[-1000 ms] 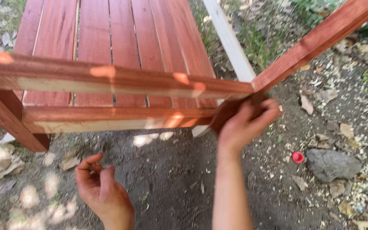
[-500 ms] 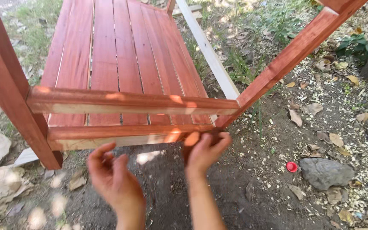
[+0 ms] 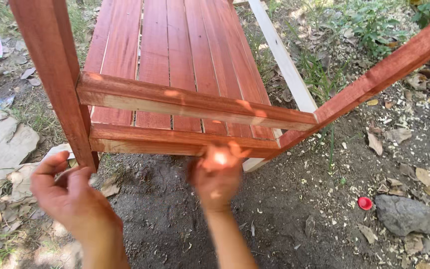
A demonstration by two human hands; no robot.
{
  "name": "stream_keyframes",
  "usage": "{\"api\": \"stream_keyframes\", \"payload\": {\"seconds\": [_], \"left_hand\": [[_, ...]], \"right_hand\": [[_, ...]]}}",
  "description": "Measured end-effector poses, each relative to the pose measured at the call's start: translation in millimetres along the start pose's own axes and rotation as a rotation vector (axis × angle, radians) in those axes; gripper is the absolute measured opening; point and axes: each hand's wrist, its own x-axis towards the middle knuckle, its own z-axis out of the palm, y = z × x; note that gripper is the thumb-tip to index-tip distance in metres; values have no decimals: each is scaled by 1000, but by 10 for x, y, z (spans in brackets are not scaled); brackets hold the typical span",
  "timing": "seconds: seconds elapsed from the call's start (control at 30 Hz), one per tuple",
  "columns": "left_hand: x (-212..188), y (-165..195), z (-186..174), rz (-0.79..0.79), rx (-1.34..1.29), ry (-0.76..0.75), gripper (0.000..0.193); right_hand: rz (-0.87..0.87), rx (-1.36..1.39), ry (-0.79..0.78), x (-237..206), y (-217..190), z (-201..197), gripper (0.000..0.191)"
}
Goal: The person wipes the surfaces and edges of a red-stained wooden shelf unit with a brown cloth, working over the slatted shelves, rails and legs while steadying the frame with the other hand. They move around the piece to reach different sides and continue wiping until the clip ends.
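- The right hand (image 3: 217, 174) is showing blurred just below the lower rail (image 3: 175, 142) of the red-brown wooden frame; its fingers are curling at the rail's underside, though whether they are gripping it cannot be told.
- The left hand (image 3: 68, 194) is hovering beside the foot of the upright post (image 3: 58, 74), left of that rail, fingers loosely bent and holding nothing.
- The slatted top (image 3: 175, 50) is stretching away behind the rail.
- A red cap (image 3: 365, 202) and a grey stone (image 3: 406, 214) are lying on the dirt, well right of the rail.
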Motion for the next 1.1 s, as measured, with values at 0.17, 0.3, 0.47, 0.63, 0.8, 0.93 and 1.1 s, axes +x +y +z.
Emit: {"api": "stream_keyframes", "payload": {"seconds": [0.17,0.3,0.47,0.63,0.8,0.93,1.1], "left_hand": [[-109,-191,15,13,188,-41,53],[-122,-148,-206,-105,155,-30,48],[-39,36,-428,-138,154,48,48],[-85,38,-327,-120,97,32,45],[-203,-3,-154,-136,73,-48,44],[-298,8,-30,-161,104,-89,45],[-281,27,-26,-163,117,-70,43]], "right_hand": [[416,30,387,258,616,-337,28],[402,298,388,1,-64,233,31],[515,378,8,-578,-959,940,39],[431,240,68,-379,-595,665,37],[1104,797,463,374,272,-249,11],[943,529,392,417,652,-423,21],[665,787,370,-28,138,245,20]]}}
